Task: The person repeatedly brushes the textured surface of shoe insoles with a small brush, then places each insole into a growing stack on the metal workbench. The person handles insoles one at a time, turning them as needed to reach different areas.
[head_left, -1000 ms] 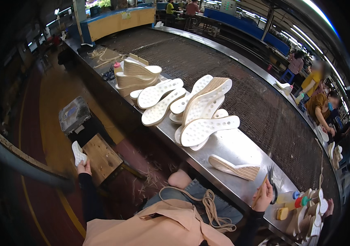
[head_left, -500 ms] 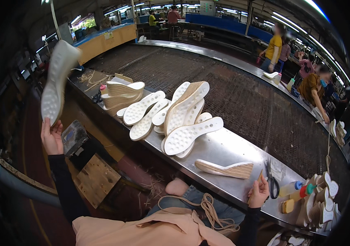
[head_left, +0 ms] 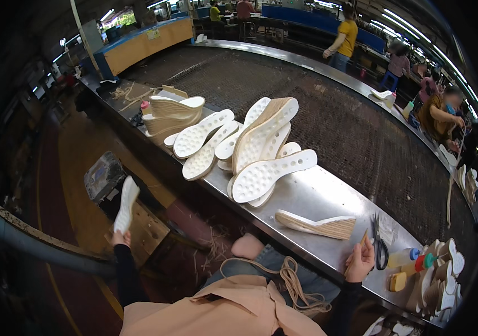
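Note:
My left hand [head_left: 120, 239] grips one end of a white shoe sole [head_left: 127, 204], held low beside a wooden stool. The sole's other end points up and away. My right hand [head_left: 360, 260] rests by the metal ledge, its fingers closed round a thin tan stick [head_left: 365, 237] whose tip sticks out above them. Nearest to it lie black scissors [head_left: 381, 246] and a wedge sole [head_left: 316, 224] with a rope-textured side. A heap of white dimpled wedge soles [head_left: 267, 176] covers the middle of the ledge.
Squeeze bottles [head_left: 404, 258], a yellow sponge-like block [head_left: 397, 281] and stacked soles [head_left: 443, 280] stand at the right. A wide dark mesh conveyor [head_left: 328, 117] runs beyond the ledge. The stool [head_left: 148, 229] is at the left; cord [head_left: 289, 280] lies across my lap. Co-workers are across the conveyor.
My left hand has come down and inward from the far left with the sole. My right hand stays by the scissors, still holding the stick. The whole view has shifted slightly.

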A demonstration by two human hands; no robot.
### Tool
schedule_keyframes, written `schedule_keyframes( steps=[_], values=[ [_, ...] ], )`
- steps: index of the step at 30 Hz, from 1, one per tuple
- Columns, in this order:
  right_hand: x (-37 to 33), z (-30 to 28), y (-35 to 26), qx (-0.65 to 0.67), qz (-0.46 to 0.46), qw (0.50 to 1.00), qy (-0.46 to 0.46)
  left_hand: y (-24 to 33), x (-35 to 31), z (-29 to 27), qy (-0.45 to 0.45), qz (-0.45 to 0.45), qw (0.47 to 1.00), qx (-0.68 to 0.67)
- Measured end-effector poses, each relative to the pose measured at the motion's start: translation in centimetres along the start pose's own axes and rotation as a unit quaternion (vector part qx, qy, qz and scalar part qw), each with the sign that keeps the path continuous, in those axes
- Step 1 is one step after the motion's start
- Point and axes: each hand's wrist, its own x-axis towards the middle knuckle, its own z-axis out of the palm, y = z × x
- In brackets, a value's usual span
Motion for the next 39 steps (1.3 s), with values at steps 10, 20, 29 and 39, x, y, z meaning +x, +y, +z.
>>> schedule_keyframes(
  steps=[10, 20, 29, 39],
  values=[
    [-0.8, 0.8, -1.7, -0.002, 0.036, 0.999, 0.022, -6.4, 0.1, -5.6, 0.063, -0.108, 0.958, 0.260],
    [-1.6, 2.2, -6.4, -0.072, 0.084, 0.993, -0.027, 3.1, -25.9, 16.1, -0.338, 0.549, 0.753, 0.134],
    [-2.2, 7.3, -7.7, -0.338, -0.145, 0.923, -0.115, -6.6, -46.7, 23.6, -0.761, 0.434, 0.402, 0.267],
    [-1.0, 8.5, -9.3, -0.440, -0.144, 0.873, -0.155, -9.9, -46.9, 24.7, -0.760, 0.433, 0.401, 0.273]
  ],
)
